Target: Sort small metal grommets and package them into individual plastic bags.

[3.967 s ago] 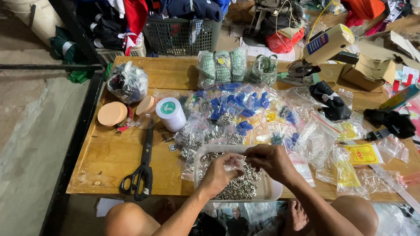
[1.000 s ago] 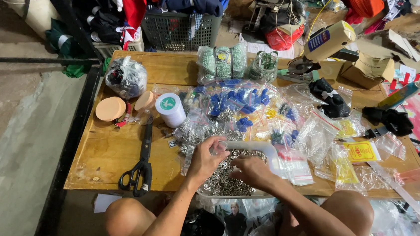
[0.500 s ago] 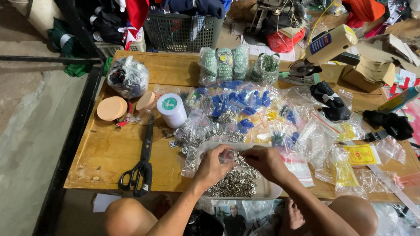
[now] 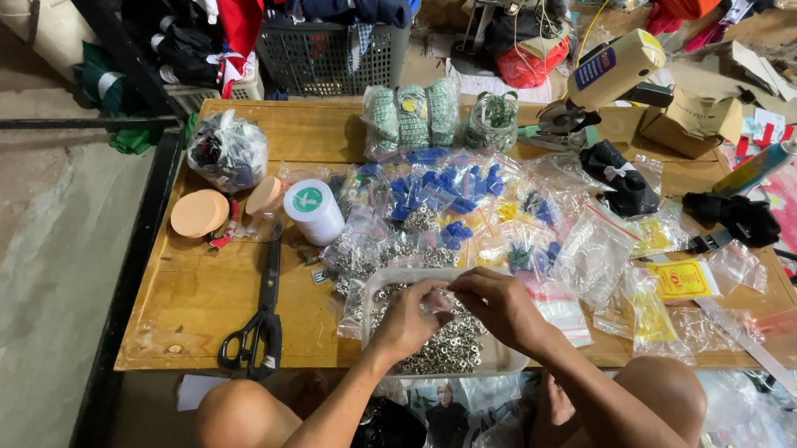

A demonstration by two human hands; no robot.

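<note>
My left hand [image 4: 408,320] and my right hand [image 4: 498,303] meet over a white tray [image 4: 377,283] full of small metal rings [image 4: 447,353] at the near edge of the low wooden table [image 4: 200,296]. Both hands pinch a small clear plastic bag [image 4: 438,299] between their fingertips, just above the rings. Behind the tray lie several small clear bags of metal parts [image 4: 377,249] and bags of blue pieces [image 4: 443,192].
Black scissors [image 4: 259,316] lie left of the tray. A white tape roll [image 4: 312,210], an orange lid [image 4: 200,213] and a tied plastic bag [image 4: 227,150] stand at the left. Green bundles [image 4: 414,116], a glue bottle [image 4: 615,67], boxes and a grey basket [image 4: 333,58] sit beyond.
My hands dipped into the tray of rings, then rose and came together over it, and now hold the small clear bag between them.
</note>
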